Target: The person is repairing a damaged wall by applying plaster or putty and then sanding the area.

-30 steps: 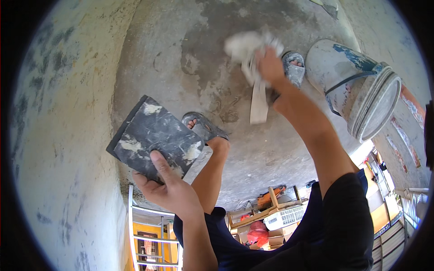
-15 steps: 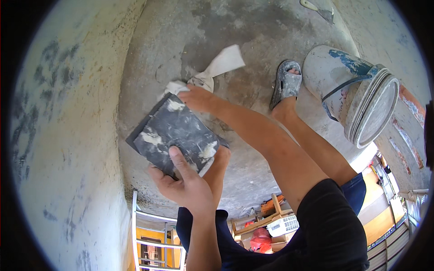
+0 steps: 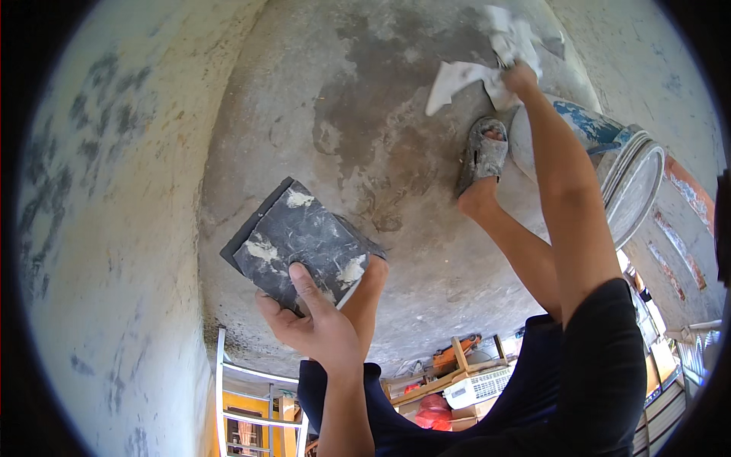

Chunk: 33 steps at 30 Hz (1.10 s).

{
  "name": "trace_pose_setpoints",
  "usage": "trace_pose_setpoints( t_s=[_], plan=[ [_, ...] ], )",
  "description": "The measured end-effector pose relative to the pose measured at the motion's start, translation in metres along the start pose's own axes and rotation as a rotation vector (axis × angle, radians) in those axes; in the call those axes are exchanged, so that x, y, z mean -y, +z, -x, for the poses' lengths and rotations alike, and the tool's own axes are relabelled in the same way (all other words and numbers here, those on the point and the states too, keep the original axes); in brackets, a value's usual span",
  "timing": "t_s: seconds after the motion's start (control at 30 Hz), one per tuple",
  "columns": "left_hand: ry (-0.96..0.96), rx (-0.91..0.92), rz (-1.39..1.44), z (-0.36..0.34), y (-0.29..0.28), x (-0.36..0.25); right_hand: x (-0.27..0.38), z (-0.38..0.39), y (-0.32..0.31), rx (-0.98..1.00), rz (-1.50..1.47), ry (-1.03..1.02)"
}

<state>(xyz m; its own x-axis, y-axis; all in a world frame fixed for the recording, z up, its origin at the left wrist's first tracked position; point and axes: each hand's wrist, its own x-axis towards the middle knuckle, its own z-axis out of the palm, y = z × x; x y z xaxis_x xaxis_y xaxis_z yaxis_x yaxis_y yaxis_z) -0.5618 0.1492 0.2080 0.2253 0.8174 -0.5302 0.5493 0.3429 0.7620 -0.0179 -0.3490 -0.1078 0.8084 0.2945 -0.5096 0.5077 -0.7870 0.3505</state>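
My left hand (image 3: 316, 324) grips a dark grey rectangular board (image 3: 303, 240) by its near edge, thumb on top and fingers beneath. Patches of whitish plaster are smeared over the board's face. At the far right, my right arm is stretched out and my right hand (image 3: 520, 78) is closed on a white rag (image 3: 502, 42), whose ends flare out and are blurred. Just beyond that hand, the blade of a putty knife (image 3: 554, 47) shows; the cloth hides its handle.
A plaster-stained bucket (image 3: 582, 122) lies on its side at right, partly behind my right arm. My sandalled foot (image 3: 485, 152) rests beside it on the damp-patched concrete floor (image 3: 365, 99). A wall (image 3: 114, 228) rises at left. Behind me stand a metal ladder (image 3: 255, 373) and a white crate (image 3: 480, 387).
My right hand has swung from beside the board to the far right, carrying the rag over the putty knife. The left hand and board have dropped slightly toward me.
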Motion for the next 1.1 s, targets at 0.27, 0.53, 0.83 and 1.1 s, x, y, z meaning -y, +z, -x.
trace_pose_setpoints(
  t_s=[0.27,0.53,0.83,1.1],
  plan=[
    [0.031,-0.04,-0.213,-0.012,0.006,0.01,0.48,0.147,-0.029,-0.463,-0.611,-0.094],
    [0.09,0.001,-0.239,-0.016,0.026,0.022,0.607,0.305,-0.018,0.172,-0.787,-0.718],
    [0.11,-0.057,-0.274,-0.019,0.007,0.029,0.331,0.128,-0.088,0.164,-0.708,0.515],
    [0.125,-0.037,-0.35,-0.013,-0.006,0.051,0.311,0.234,-0.133,-0.214,-1.531,0.668]
  ],
)
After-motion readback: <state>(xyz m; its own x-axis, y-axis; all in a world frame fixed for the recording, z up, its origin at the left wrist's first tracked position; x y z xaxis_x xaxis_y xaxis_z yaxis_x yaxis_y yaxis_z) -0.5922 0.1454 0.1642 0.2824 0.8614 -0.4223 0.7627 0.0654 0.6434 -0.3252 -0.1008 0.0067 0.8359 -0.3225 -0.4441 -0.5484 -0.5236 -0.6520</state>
